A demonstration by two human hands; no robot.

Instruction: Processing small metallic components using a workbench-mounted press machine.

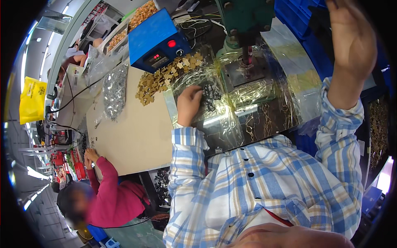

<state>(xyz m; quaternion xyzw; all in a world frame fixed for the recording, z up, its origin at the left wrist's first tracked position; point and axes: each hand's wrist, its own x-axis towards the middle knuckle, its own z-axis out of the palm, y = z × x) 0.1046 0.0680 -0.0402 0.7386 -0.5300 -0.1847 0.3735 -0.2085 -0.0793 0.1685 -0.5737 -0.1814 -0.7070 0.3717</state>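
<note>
My left hand (190,104) rests over the film-covered bench with its fingers curled together. Its fingertips touch or nearly touch a small heap of dark metal parts (212,98); whatever they may pinch is too small to make out. Raised high at the right is my right hand (355,45), close to the camera, its fingertips cut off or dark at the upper edge. A green bench press (247,18) stands ahead between my hands. Below its ram lies a dark metal plate (245,71) on clear yellowish plastic film (252,97).
A blue control box (153,39) with a red light stands behind a pile of flat brassy pieces (165,78). A bag of silvery parts (115,91) lies on the tan tabletop (132,136). A co-worker in a red sleeve (109,182) sits at left. Blue crates (304,35) stand at right.
</note>
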